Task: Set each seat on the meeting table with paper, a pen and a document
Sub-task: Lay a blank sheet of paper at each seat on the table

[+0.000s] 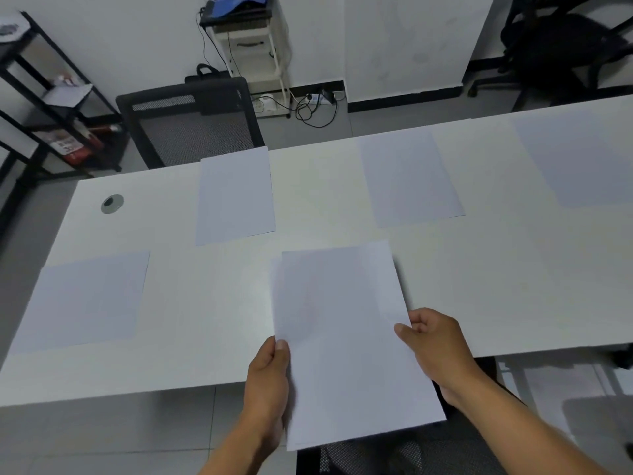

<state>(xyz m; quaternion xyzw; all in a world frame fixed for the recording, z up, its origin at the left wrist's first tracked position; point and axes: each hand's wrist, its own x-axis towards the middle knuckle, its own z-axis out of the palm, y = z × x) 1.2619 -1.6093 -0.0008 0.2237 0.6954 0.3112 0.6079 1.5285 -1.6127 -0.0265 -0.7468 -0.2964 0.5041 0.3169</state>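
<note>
table (479,286): white, long; four sheets already lie flat on it, none touching another
far sheets: one far left (236,197) in front of the chair (191,128), one far middle (411,180), one far right (589,162), cut by the frame edge
near-left sheet (85,303): flat, near the table's front edge
stack (346,337): plain paper, looks like more than one sheet as a second edge shows at the top; held over the near edge, lower half hanging off the table
left hand (269,385): thumb on top, pinching the stack's left edge
right hand (435,344): fingers curled, pinching the stack's right edge
pens, documents: none in view
step: paper stage, judged; near-middle seat being set, nothing lies there yet
next: probably peel one sheet, lay it flat and square near the front edge, level with the near-left sheet; the rest stays in hand
risk: two sheets may slide off together
</note>
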